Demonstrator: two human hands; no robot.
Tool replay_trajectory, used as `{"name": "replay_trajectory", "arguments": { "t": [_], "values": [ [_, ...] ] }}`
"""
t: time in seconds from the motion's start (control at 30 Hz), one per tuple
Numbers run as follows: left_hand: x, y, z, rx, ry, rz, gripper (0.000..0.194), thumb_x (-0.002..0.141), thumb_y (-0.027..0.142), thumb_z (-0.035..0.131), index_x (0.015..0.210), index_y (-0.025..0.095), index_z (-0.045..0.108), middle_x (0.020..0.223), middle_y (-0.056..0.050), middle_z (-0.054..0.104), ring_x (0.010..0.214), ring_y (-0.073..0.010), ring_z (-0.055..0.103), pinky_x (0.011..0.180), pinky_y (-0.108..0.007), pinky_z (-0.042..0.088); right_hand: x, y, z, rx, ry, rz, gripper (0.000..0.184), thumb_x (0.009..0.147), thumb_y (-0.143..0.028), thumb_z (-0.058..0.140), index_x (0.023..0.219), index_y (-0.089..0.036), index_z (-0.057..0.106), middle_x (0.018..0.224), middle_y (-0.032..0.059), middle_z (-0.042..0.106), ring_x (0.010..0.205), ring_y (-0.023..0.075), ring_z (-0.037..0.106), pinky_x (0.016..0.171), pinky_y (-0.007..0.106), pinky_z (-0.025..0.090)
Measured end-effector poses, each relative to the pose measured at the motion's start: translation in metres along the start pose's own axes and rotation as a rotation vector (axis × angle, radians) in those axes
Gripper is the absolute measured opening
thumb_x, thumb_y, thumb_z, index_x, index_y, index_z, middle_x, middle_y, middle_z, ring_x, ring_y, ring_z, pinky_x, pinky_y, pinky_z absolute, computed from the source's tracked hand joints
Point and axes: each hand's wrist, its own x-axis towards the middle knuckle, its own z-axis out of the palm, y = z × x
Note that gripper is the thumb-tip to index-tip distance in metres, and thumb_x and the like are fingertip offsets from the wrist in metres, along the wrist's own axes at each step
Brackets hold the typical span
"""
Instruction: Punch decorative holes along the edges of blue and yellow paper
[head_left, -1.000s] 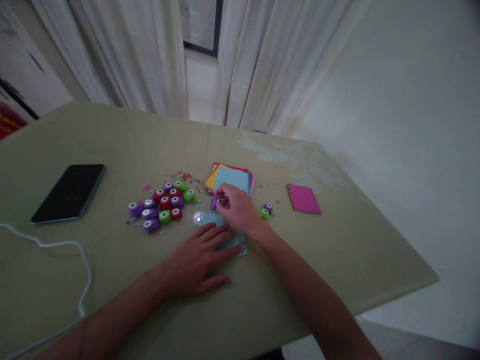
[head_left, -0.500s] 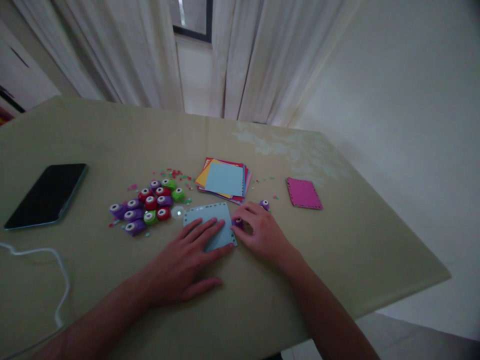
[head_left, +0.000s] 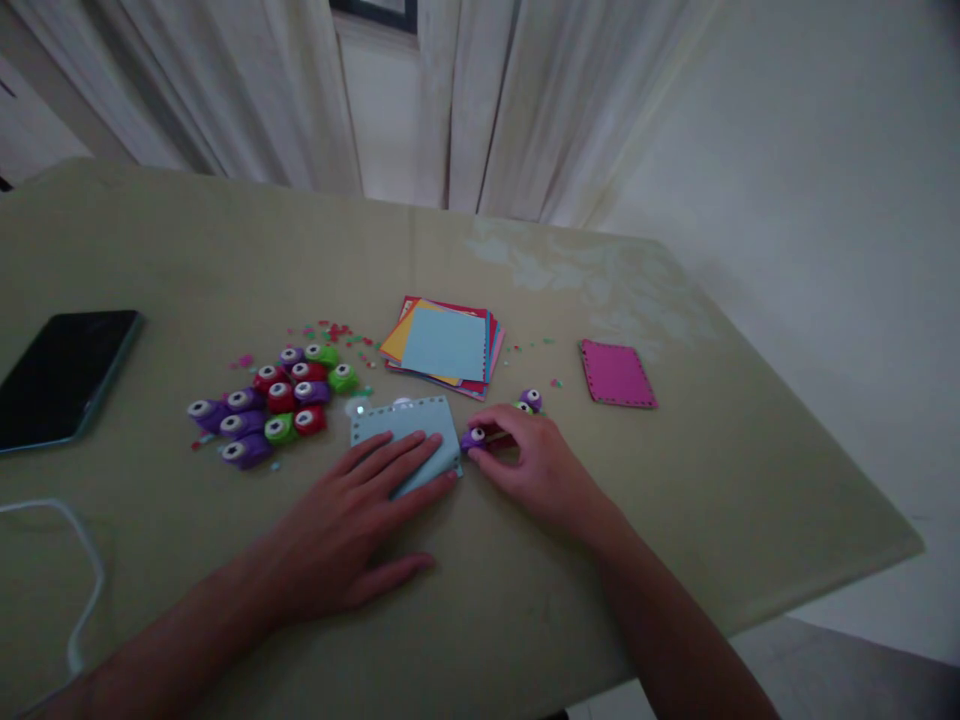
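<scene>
Edge punching was judged to be in hand, with the purple punch (head_left: 473, 440) being set at the right edge of the blue card (head_left: 420, 417). The punch was pinched closely in the right hand (head_left: 538, 462); whether the card's edge was in its slot could not be told. The card was pressed flat by the left hand (head_left: 339, 535), fingers spread, nothing grasped. A steady card and a squared punch seemed called for next.

The dull green table (head_left: 712, 540) was marked with a whitish patch (head_left: 570, 260). Punches (head_left: 281, 398) were grouped leftward, near strewn scraps (head_left: 334, 328); a stack (head_left: 444, 342) was set beyond the card, a pink card (head_left: 617, 374) to the right, a tablet (head_left: 71, 370) and cable (head_left: 98, 575) far left. The dim room was bounded by curtains (head_left: 469, 110) and a white wall (head_left: 825, 200).
</scene>
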Motion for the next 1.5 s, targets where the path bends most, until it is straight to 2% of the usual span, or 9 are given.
{"name": "replay_trajectory", "arguments": {
  "t": [0.17,0.47,0.87,1.2,1.5],
  "values": [
    [0.000,0.000,0.000,-0.004,0.010,0.001,0.076,0.105,0.062,0.059,0.171,0.027,0.041,0.177,-0.012,0.038,0.155,-0.0379,0.048,0.126,-0.055,0.035,0.001,-0.001,0.004,0.117,0.017,-0.007,0.021,0.096,-0.016,0.073,0.116,-0.020,0.074,0.111,0.0071,0.078,0.095,0.0193,0.077,0.090,0.033,0.064],
    [0.000,0.000,0.001,-0.001,-0.009,-0.002,0.076,0.106,0.062,0.057,0.171,0.028,0.039,0.178,-0.011,0.035,0.157,-0.0354,0.045,0.127,-0.055,0.033,0.001,0.000,0.005,0.176,0.024,-0.023,0.022,0.093,-0.013,0.074,0.114,-0.021,0.074,0.110,0.0051,0.078,0.096,0.0184,0.077,0.090,0.032,0.065],
    [0.000,0.001,0.001,-0.008,-0.011,-0.019,0.076,0.105,0.062,0.058,0.171,0.030,0.038,0.179,-0.014,0.033,0.159,-0.0370,0.043,0.127,-0.057,0.034,0.000,0.003,-0.001,0.087,-0.057,-0.037,0.030,0.088,-0.007,0.076,0.114,-0.021,0.075,0.110,0.0047,0.077,0.092,0.0172,0.075,0.087,0.031,0.063],
    [0.000,0.002,0.001,-0.060,-0.017,-0.039,0.076,0.105,0.061,0.059,0.172,0.032,0.037,0.180,-0.013,0.029,0.159,-0.0395,0.041,0.129,-0.058,0.030,0.001,0.002,-0.005,0.072,-0.093,-0.062,0.025,0.090,-0.009,0.075,0.111,-0.021,0.076,0.108,0.0043,0.077,0.097,0.0185,0.074,0.090,0.031,0.062],
    [-0.001,0.001,0.000,-0.092,-0.019,-0.044,0.076,0.105,0.061,0.060,0.172,0.034,0.037,0.181,-0.011,0.028,0.160,-0.0381,0.040,0.130,-0.057,0.029,0.001,0.002,-0.002,0.098,-0.084,-0.038,0.023,0.091,-0.011,0.074,0.111,-0.021,0.075,0.109,0.0059,0.076,0.096,0.0191,0.073,0.088,0.032,0.063]
  ]
}}
